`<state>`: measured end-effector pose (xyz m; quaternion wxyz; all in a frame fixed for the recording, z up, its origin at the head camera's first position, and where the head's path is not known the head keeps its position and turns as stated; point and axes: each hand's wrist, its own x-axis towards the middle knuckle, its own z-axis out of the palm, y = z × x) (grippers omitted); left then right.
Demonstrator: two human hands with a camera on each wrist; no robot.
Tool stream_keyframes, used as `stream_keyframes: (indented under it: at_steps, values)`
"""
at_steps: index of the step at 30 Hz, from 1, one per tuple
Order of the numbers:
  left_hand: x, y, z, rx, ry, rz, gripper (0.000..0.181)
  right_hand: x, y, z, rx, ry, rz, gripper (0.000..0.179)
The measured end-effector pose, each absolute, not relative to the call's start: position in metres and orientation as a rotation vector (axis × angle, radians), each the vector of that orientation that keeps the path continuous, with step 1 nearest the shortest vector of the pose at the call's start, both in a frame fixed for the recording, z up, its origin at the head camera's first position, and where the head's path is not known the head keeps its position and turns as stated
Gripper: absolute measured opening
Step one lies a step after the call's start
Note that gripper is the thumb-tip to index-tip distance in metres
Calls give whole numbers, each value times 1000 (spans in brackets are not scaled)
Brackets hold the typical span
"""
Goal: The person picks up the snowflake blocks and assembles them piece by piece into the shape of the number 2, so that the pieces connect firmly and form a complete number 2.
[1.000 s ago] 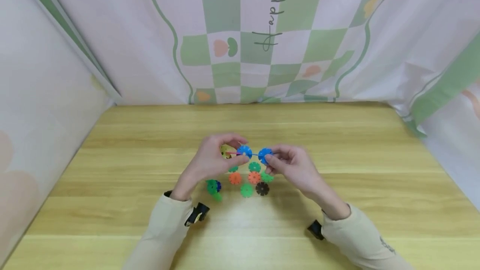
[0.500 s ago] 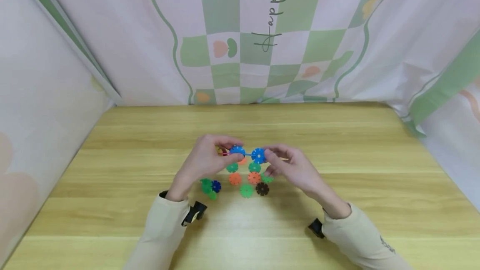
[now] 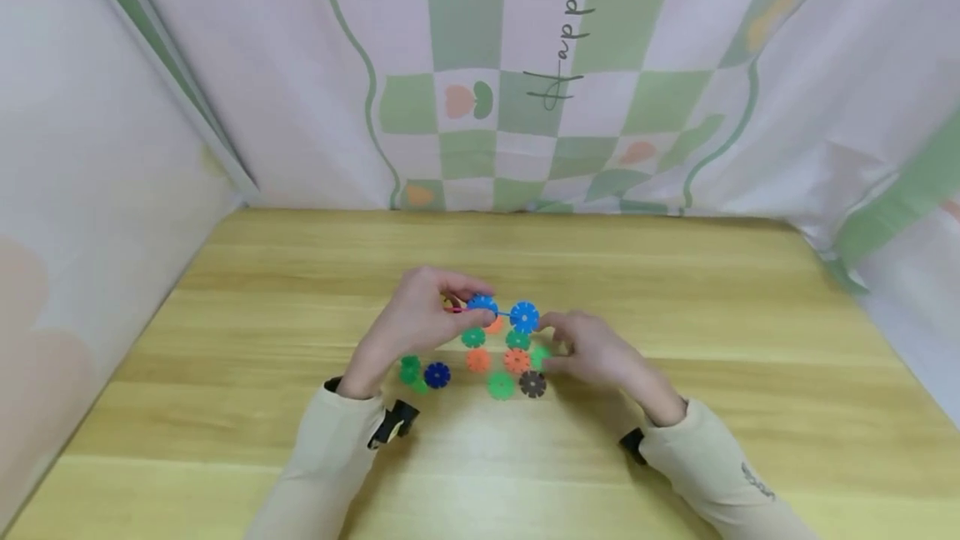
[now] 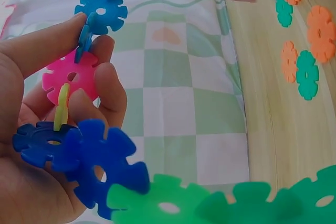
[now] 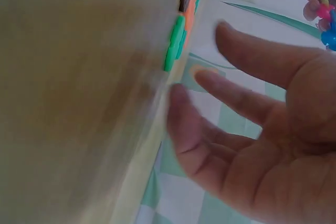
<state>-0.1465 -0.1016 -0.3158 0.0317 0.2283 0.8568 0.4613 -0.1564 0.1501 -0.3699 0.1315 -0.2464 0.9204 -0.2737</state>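
The brown disc lies flat on the tabletop, and well beyond it and to its left the left hand holds up a chain of slotted discs, its narrow grip pinching a blue disc while the fingers curl round a pink disc. Seen from the head, the chain's blue end disc hangs above the tabletop almost straight beyond the brown disc, with a yellow disc joined to the pink one on the chain's other side; further along, a dark blue disc and some green discs show well to the left of the brown disc. The right hand is beyond the brown disc and to its right, its grip wide, thumb and fingers spread apart. Its fingertips are near a bright green disc just beyond the brown disc; the right wrist view shows them apart. Loose discs lie about: a light green disc just left of the brown disc, an orange disc just beyond it, another orange one further left, and two teal discs beyond these. A green-and-white checked cloth lettered "Happy" hangs far beyond the brown disc.
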Motion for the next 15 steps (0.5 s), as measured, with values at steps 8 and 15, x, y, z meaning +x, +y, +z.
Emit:
stream_keyframes:
  at_steps: [8, 15]
  values:
    - [-148, -102, -318, 696, 2645, 1405, 22, -155, 143, -372, -719, 2693, -606, 37]
    - [-150, -103, -318, 698, 2655, 1392, 23, -153, 136, -371, -709, 2721, -552, 30]
